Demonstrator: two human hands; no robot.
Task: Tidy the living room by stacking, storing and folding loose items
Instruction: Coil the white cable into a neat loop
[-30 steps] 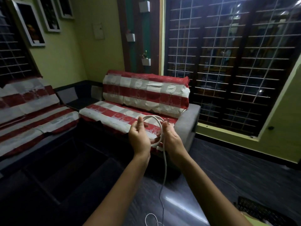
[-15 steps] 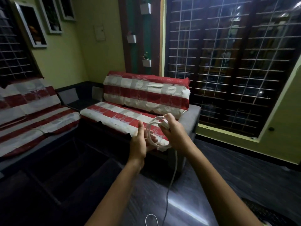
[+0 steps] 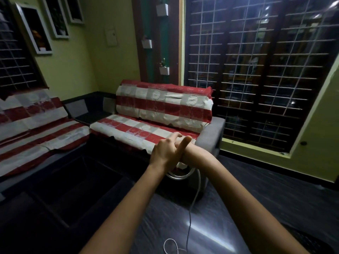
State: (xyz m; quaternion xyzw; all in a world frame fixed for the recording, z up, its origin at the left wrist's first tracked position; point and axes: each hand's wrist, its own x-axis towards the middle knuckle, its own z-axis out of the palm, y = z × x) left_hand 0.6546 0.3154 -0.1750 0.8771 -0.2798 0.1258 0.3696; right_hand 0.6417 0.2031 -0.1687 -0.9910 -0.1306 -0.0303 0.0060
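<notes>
Thin white cable (image 3: 178, 174) coiled in round loops under both hands, left hand (image 3: 166, 153) grasping the coil, right hand (image 3: 190, 153) grasping it too, loose end hanging to glossy dark floor (image 3: 238, 208), before striped red-white sofa (image 3: 161, 114)

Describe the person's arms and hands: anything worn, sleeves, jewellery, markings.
Both forearms are bare as far as the frame shows; no sleeve edge is in view. The left hand shows no ring, watch or band. The right hand is mostly hidden behind it; its wrist looks bare too. No markings visible in the dim light.

Striped sofa (image 3: 161, 114) beside grilled window (image 3: 256, 66)
</notes>
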